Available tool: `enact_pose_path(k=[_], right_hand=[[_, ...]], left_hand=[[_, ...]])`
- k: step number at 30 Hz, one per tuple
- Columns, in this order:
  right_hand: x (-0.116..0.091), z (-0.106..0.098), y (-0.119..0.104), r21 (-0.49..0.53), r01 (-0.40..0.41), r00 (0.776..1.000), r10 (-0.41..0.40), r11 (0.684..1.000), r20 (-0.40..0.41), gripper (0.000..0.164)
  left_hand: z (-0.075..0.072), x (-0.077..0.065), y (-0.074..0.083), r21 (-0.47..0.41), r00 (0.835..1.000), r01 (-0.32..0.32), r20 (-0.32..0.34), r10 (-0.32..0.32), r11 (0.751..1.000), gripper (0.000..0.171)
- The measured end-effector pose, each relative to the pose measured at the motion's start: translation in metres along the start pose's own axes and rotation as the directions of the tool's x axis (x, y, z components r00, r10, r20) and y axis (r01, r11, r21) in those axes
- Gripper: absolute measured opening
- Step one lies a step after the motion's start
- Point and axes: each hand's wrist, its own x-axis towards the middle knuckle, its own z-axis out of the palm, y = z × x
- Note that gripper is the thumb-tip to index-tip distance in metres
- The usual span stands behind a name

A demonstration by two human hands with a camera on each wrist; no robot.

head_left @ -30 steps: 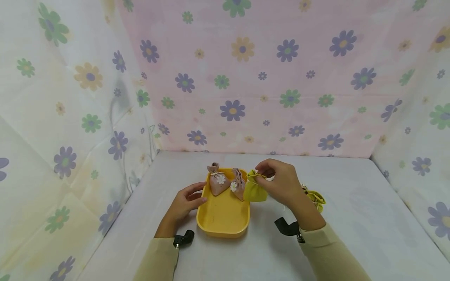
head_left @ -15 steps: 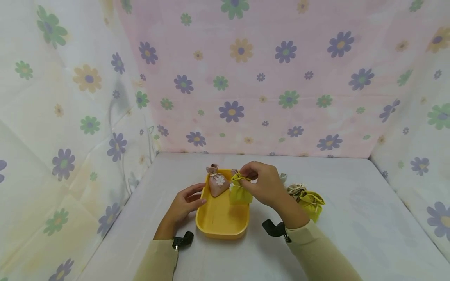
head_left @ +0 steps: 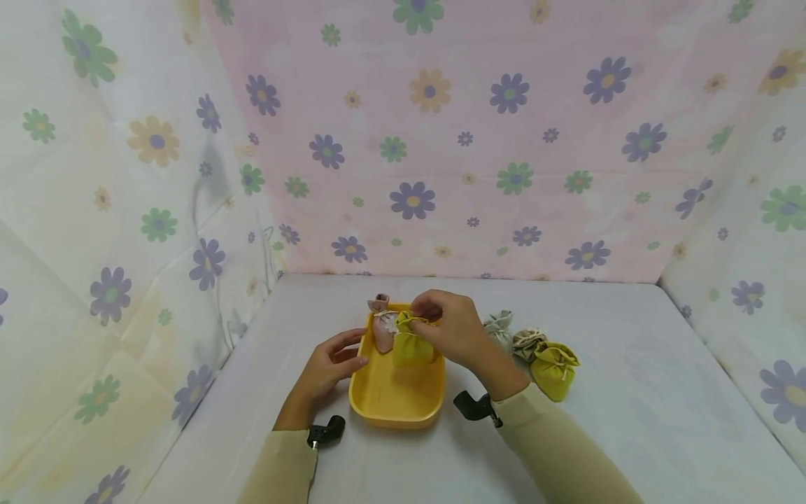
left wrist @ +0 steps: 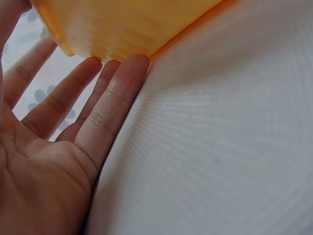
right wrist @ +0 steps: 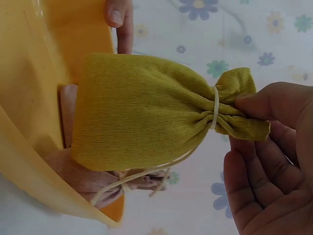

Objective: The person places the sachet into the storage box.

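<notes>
My right hand pinches the gathered neck of a yellow-green drawstring pouch and holds it over the yellow plastic tray. In the right wrist view the pouch hangs by its neck, thumb on one side and fingers behind. Inside the tray, a dusty-pink pouch with a white flower lies at the far left. Another pink pouch shows behind the held one. My left hand holds the tray's left side, thumb at the rim and fingertips against the outer wall.
Right of the tray, a grey-white pouch, a brown pouch and a second yellow-green pouch lie close together on the white tabletop. Flower-printed cloth encloses the table at the back and sides.
My right hand has carried the yellow-green pouch leftward from the tray's right edge to above its inside. The pouches on the right have come into fuller view. My left hand stays at the tray.
</notes>
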Motion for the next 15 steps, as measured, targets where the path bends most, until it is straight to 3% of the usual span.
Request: enact_pose_path(k=[8, 15], right_hand=[[0.007, 0.018, 0.004, 0.065, -0.125, 0.992, 0.123, 0.99, 0.029, 0.016], [0.009, 0.034, 0.01, 0.082, -0.18, 0.981, 0.173, 0.98, 0.085, 0.018]], left_hand=[[0.0, -0.001, 0.001, -0.004, 1.0, -0.005, 0.005, 0.005, 1.0, 0.056], [-0.001, -0.001, 0.003, 0.002, 1.0, 0.002, 0.008, -0.002, 1.0, 0.059]])
